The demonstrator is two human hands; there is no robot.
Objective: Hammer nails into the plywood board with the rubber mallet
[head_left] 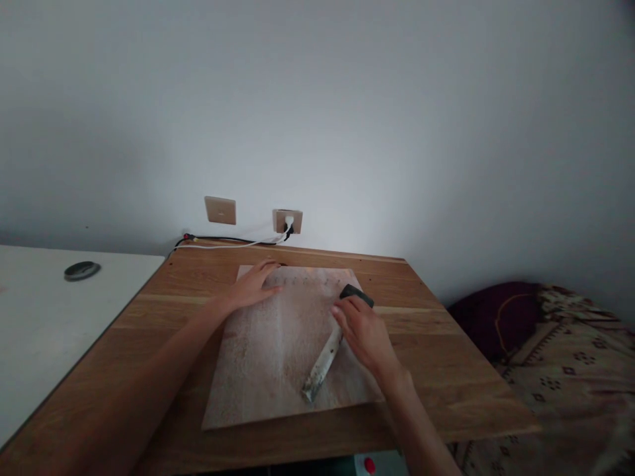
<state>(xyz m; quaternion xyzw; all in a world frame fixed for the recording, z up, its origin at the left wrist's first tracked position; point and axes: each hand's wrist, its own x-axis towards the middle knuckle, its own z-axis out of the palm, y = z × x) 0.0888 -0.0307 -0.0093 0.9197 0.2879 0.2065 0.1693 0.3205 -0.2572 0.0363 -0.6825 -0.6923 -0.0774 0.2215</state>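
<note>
A hammer with a dark head and a worn, whitish handle (323, 367) lies slantwise over a pale, rough-patterned board (258, 357). The fingers of my right hand (364, 330) are closed round the handle just below the head (358, 294), which pokes out beyond them. The lower end of the handle points toward me. Along the far edge of the board runs a row of several small dark marks, perhaps nails (317, 280); they are too small to make out. My left hand (254, 285) rests on the board's far left corner, its fingers stretched out and holding nothing.
The board sits on a wooden table (426, 344) against the wall. Cables (233, 242) run along the back edge to a wall socket (288, 221). A white table (44, 317) at left bears a dark oval object (82, 270). Patterned cloth (565, 383) is at right.
</note>
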